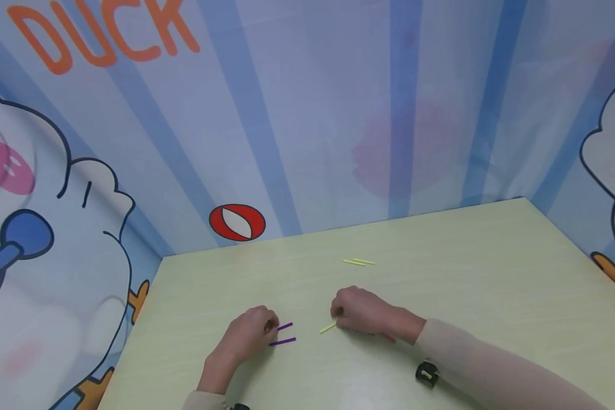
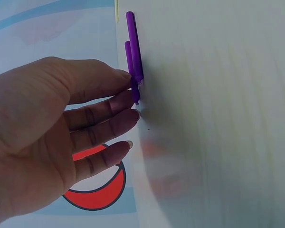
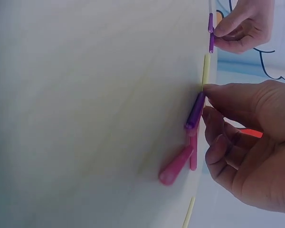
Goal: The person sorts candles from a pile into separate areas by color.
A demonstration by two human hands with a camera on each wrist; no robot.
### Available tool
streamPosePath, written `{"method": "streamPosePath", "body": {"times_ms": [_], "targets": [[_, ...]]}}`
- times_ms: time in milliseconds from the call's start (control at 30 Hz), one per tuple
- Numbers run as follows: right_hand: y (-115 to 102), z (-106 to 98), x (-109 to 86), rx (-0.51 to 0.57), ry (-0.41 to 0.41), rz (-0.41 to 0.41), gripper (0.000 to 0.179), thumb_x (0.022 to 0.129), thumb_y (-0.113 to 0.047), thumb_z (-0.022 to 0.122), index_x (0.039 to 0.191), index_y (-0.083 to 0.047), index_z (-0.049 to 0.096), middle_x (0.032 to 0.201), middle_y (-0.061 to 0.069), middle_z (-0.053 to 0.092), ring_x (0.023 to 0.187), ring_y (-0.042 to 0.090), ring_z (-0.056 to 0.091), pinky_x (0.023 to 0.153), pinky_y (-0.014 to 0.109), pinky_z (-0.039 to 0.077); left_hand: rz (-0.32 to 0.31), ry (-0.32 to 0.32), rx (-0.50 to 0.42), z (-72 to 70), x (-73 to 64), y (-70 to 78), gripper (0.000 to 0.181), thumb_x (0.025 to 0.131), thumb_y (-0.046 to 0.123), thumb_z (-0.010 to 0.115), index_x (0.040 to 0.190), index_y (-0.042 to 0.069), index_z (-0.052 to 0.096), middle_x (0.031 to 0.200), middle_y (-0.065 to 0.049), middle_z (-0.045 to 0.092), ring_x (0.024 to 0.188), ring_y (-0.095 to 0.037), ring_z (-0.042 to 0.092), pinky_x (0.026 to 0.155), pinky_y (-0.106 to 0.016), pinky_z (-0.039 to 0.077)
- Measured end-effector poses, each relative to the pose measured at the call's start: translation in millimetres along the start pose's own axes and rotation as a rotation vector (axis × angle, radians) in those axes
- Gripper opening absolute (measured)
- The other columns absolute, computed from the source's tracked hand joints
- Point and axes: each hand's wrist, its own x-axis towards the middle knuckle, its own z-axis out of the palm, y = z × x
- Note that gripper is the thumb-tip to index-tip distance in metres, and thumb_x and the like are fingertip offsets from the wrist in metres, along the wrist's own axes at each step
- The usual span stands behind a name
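Note:
On the left of the table my left hand (image 1: 246, 337) pinches a thin purple stick (image 2: 128, 51) between thumb and forefinger, its other fingers loosely bent. A second purple stick (image 1: 284, 341) lies close beside it, nearer me. Further right, my right hand (image 1: 365, 312) pinches one end of a pale yellow stick (image 1: 327, 328), whose free end points toward the purple pair. In the right wrist view, another purple stick (image 3: 195, 111) and two pink sticks, one in front (image 3: 175, 167) and one behind (image 3: 194, 151), lie by the right fingertips; the hand mostly hides them from the head view.
Two yellow sticks (image 1: 359, 262) lie side by side farther back on the pale table (image 1: 466, 267). A printed cloth wall (image 1: 328, 114) rises along the table's back edge, with more on both sides. A small black device (image 1: 427, 374) is worn at the right wrist.

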Motion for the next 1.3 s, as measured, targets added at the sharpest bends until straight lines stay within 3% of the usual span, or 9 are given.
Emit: {"method": "streamPosePath", "body": {"times_ms": [267,600,900,1300], "targets": [[-2,5,5.5,-0.042,-0.015,-0.033,0.007,0.086,-0.004,0.073,0.088,-0.008,0.078,0.084,-0.003,0.070,0.077,0.008,0.060,0.072,0.027,0.051,-0.001,0.013,0.002,1.4,-1.2,-2.3,0.008,0.090,0.011,0.073,0.097,0.008,0.075,0.083,0.004,0.059,0.076,-0.011,0.052,0.073,-0.033,0.051],[-7,4,5.2,-0.037,0.010,-0.051,0.013,0.083,0.001,0.068,0.076,-0.008,0.073,0.072,-0.008,0.063,0.063,0.005,0.047,0.060,0.023,0.045,-0.007,0.021,0.011,1.8,-1.0,-2.9,0.007,0.090,0.012,0.072,0.096,0.009,0.075,0.081,0.006,0.058,0.075,-0.010,0.052,0.072,-0.033,0.050],[-6,7,6.3,-0.042,0.008,-0.023,0.014,0.085,-0.001,0.069,0.075,-0.010,0.071,0.070,-0.009,0.060,0.062,0.005,0.048,0.059,0.024,0.045,0.013,0.014,0.006,1.9,-1.8,0.2,0.008,0.091,0.012,0.071,0.096,0.008,0.075,0.081,0.005,0.059,0.075,-0.010,0.052,0.071,-0.032,0.051],[-5,3,3.2,-0.025,0.024,-0.023,0.014,0.085,0.000,0.068,0.075,-0.010,0.071,0.070,-0.008,0.061,0.062,0.005,0.048,0.059,0.024,0.046,0.041,0.000,0.008,4.2,8.1,18.7,0.009,0.091,0.016,0.072,0.096,0.009,0.075,0.084,0.006,0.060,0.075,-0.009,0.055,0.072,-0.033,0.052]]}}
